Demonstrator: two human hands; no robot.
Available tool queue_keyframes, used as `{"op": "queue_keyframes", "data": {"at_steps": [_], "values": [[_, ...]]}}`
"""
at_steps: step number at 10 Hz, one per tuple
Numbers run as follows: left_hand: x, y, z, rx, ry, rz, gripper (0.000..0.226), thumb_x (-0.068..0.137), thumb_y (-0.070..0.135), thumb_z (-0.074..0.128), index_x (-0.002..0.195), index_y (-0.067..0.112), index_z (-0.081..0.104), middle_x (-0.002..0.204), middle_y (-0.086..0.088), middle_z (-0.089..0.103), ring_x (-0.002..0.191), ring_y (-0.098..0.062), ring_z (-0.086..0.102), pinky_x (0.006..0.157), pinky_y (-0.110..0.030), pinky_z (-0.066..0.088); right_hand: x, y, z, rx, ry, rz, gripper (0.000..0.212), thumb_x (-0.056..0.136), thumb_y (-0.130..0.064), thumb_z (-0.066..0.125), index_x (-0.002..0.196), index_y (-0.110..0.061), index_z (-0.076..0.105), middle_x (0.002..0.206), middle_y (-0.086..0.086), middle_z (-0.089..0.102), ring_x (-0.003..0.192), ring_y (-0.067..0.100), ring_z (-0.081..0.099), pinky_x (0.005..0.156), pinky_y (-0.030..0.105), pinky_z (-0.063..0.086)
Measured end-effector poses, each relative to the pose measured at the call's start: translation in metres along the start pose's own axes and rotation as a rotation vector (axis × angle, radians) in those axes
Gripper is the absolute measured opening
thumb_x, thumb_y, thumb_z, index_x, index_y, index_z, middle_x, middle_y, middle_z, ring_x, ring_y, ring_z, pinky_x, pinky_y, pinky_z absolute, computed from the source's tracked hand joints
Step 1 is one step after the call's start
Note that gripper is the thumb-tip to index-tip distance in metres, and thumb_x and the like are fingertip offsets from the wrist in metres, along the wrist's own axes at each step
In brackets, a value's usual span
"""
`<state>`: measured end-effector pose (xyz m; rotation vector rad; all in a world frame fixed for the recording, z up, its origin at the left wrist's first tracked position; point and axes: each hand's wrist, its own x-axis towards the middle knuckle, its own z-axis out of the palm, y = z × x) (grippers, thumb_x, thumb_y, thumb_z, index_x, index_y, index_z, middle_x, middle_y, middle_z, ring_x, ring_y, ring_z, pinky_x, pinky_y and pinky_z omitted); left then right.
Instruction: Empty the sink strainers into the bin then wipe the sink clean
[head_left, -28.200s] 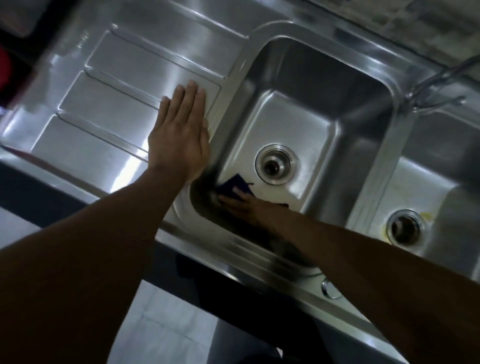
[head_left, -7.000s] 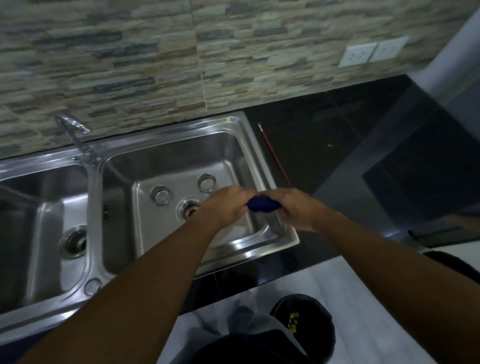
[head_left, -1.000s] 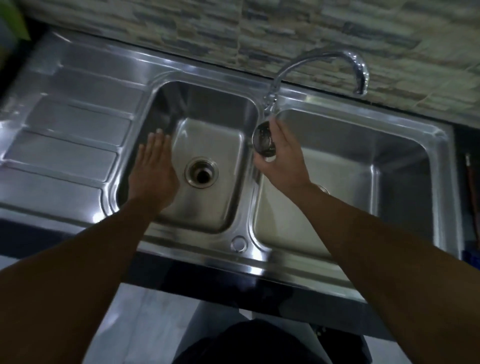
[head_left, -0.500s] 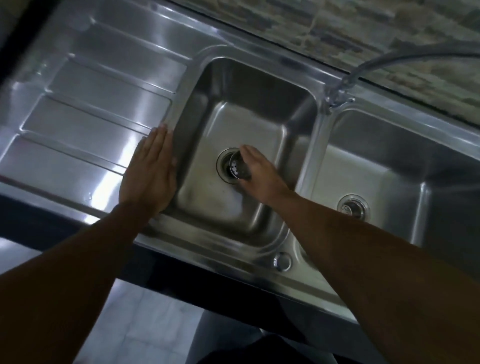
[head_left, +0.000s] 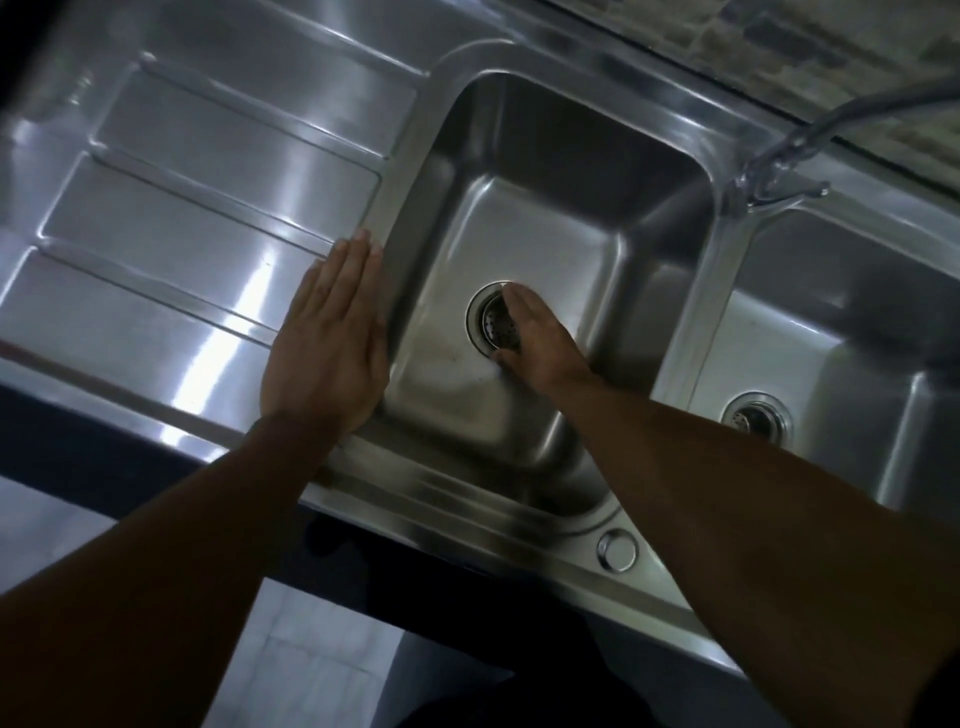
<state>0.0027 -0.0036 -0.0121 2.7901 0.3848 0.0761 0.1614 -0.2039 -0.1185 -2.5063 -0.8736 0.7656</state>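
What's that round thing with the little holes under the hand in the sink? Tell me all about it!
It is a strainer: a small round cup of shiny metal dotted with holes. It sits in the drain of the left basin. The right hand covers its right side, fingers laid across it.

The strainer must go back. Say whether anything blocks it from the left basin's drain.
Nothing visible does. The round perforated metal strainer already sits in the left basin's round steel drain opening, with the right hand holding its rim. The left hand rests flat on the sink edge, aside.
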Motion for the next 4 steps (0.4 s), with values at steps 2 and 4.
{"op": "queue_keyframes", "data": {"at_steps": [2, 4], "values": [[0.000, -0.002, 0.002, -0.002, 0.007, 0.006, 0.060, 0.104, 0.030, 0.032, 0.157, 0.003, 0.023, 0.165, -0.015, 0.021, 0.155, -0.027, 0.015, 0.124, -0.049, 0.021, 0.007, 0.007, 0.010, -0.020, -0.037, 0.024, 0.094, 0.086, -0.023, 0.076, 0.159, -0.012, 0.018, 0.167, 0.005, 0.012, 0.155, 0.018, 0.007, 0.125, 0.033, 0.015], [-0.001, -0.002, 0.002, 0.000, 0.027, 0.025, 0.061, 0.104, 0.033, 0.025, 0.158, 0.005, 0.022, 0.166, -0.014, 0.021, 0.155, -0.026, 0.015, 0.124, -0.048, 0.021, -0.006, 0.001, 0.000, -0.029, -0.008, 0.010, 0.089, 0.091, -0.027, 0.071, 0.159, -0.012, 0.015, 0.168, 0.005, 0.010, 0.155, 0.018, 0.006, 0.126, 0.030, 0.012]]}}
